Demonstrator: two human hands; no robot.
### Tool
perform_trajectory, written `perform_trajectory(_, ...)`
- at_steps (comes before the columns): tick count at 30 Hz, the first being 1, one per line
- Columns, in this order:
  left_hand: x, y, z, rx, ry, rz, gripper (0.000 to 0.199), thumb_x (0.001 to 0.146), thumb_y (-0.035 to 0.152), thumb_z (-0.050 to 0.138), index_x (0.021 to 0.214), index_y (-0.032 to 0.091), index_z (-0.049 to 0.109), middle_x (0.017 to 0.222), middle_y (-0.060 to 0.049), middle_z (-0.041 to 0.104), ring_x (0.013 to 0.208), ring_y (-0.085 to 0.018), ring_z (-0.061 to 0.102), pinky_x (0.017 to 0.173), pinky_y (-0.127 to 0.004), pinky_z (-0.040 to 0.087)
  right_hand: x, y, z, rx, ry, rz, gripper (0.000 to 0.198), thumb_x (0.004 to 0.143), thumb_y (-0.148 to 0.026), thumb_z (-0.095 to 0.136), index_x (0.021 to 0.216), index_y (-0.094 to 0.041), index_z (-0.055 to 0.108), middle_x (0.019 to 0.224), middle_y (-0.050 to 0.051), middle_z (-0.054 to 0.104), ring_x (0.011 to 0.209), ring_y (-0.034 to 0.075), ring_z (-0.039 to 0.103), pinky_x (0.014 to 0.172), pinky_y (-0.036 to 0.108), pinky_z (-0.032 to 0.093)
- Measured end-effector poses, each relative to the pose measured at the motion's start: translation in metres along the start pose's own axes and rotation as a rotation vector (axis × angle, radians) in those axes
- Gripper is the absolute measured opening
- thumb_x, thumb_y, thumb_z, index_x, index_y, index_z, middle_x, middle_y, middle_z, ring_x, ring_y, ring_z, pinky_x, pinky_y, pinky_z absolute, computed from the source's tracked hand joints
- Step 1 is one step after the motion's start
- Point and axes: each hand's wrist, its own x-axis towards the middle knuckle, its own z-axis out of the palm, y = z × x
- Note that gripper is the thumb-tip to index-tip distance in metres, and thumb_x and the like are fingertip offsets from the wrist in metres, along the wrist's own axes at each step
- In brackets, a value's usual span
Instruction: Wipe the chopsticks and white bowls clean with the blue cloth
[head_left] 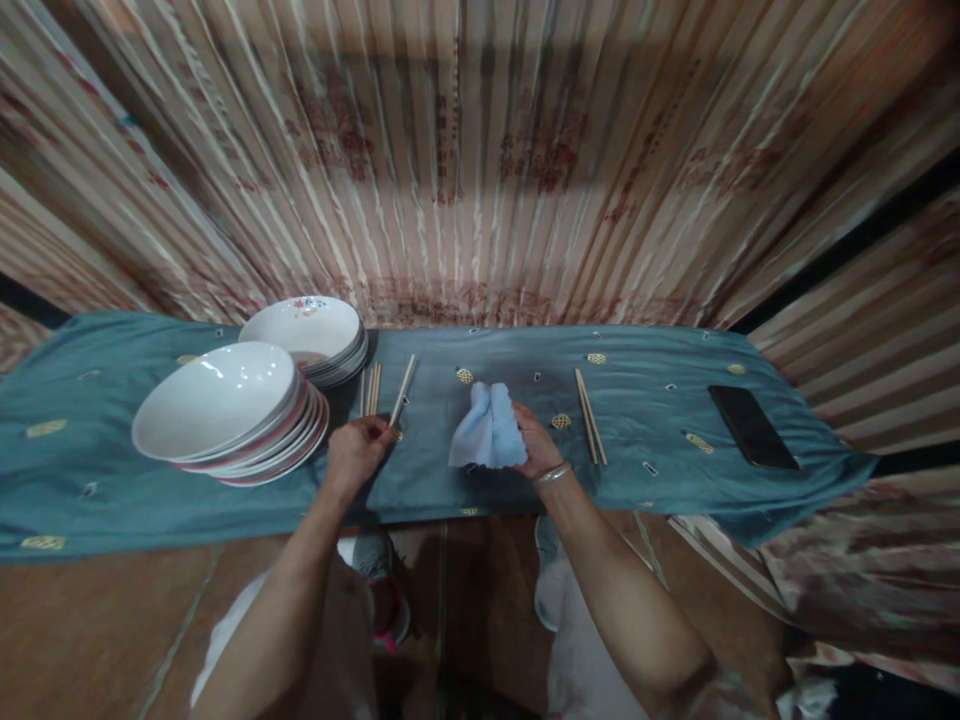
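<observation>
My left hand is closed on the near end of light wooden chopsticks, which point away from me; I cannot tell how many it holds. Just left of them, several more chopsticks lie beside the bowls. A light blue cloth hangs bunched over the table in my right hand, whose fingers are partly hidden behind it. To the right of that hand, a pair of chopsticks lies on the tablecloth, nearly parallel.
Two stacks of white bowls stand on the left: a tilted near stack and a flower-patterned far stack. A black phone lies at the right. The narrow table wears a teal cloth; a pleated curtain hangs behind it.
</observation>
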Motion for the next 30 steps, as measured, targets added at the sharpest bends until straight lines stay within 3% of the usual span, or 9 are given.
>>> perform_trajectory(3,-0.007,0.016,0.005,-0.428,0.03,0.008,0.028,0.072,0.043,0.059,0.077,0.016,0.069,0.066,-0.004,0.069,0.057,-0.016,0.058,0.057,-0.025,0.041,0.0,0.002,0.005,0.06,0.06,0.031,0.031,0.056,-0.043,0.078,0.061,-0.02,0.058,0.044,-0.01,0.047,0.04,0.006,0.037,0.041,0.02,0.029)
perform_trajectory(5,-0.015,0.032,0.011,-0.667,-0.023,0.022,0.033,0.07,0.046,0.062,0.079,0.015,0.067,0.064,-0.003,0.068,0.049,-0.012,0.05,0.05,-0.024,0.038,-0.001,0.005,0.008,0.06,0.063,0.061,0.03,0.055,-0.04,0.079,0.059,-0.02,0.058,0.045,-0.01,0.047,0.04,0.005,0.036,0.041,0.02,0.028)
perform_trajectory(7,-0.025,0.049,0.018,-0.806,-0.112,0.042,0.033,0.069,0.047,0.066,0.08,0.015,0.066,0.064,-0.002,0.068,0.044,-0.009,0.044,0.046,-0.023,0.035,-0.003,0.008,0.011,0.044,0.048,0.075,0.028,0.056,-0.039,0.079,0.059,-0.019,0.059,0.049,-0.008,0.049,0.043,0.005,0.039,0.044,0.019,0.031)
perform_trajectory(9,-0.033,0.065,0.025,-0.883,-0.19,0.061,0.031,0.07,0.046,0.066,0.073,0.015,0.065,0.048,0.003,0.055,0.041,-0.008,0.04,0.044,-0.021,0.031,-0.004,0.012,0.013,0.024,0.027,0.059,0.028,0.057,-0.04,0.078,0.06,-0.018,0.061,0.052,-0.007,0.051,0.047,0.005,0.041,0.047,0.019,0.033)
perform_trajectory(12,-0.041,0.079,0.035,-0.968,-0.316,0.095,0.031,0.071,0.047,0.066,0.069,0.016,0.063,0.042,0.006,0.045,0.04,-0.007,0.036,0.041,-0.02,0.027,-0.007,0.016,0.015,-0.031,-0.024,0.016,0.028,0.059,-0.043,0.077,0.064,-0.018,0.066,0.054,-0.006,0.054,0.05,0.006,0.043,0.049,0.02,0.033)
perform_trajectory(18,-0.041,0.083,0.046,-1.046,-0.437,0.092,0.035,0.067,0.05,0.071,0.067,0.016,0.062,0.047,0.004,0.05,0.039,-0.006,0.035,0.041,-0.021,0.026,-0.012,0.012,0.013,-0.091,-0.057,0.023,0.034,0.058,-0.046,0.08,0.073,-0.016,0.074,0.056,-0.004,0.06,0.049,0.006,0.044,0.048,0.02,0.034)
perform_trajectory(22,-0.044,0.083,0.051,-1.011,-0.515,0.055,0.036,0.066,0.051,0.072,0.064,0.016,0.062,0.049,0.003,0.051,0.042,-0.007,0.037,0.042,-0.022,0.027,-0.009,-0.001,0.004,-0.028,0.028,-0.005,0.032,0.056,-0.045,0.08,0.071,-0.017,0.073,0.052,-0.006,0.06,0.045,0.005,0.043,0.044,0.018,0.033)
perform_trajectory(30,-0.054,0.087,0.054,-0.935,-0.676,0.044,0.04,0.067,0.054,0.069,0.065,0.015,0.063,0.054,0.001,0.054,0.045,-0.007,0.036,0.043,-0.022,0.025,0.003,-0.03,-0.029,0.023,0.232,-0.091,0.025,0.057,-0.04,0.079,0.066,-0.02,0.068,0.054,-0.002,0.065,0.059,0.014,0.061,0.05,0.022,0.044)
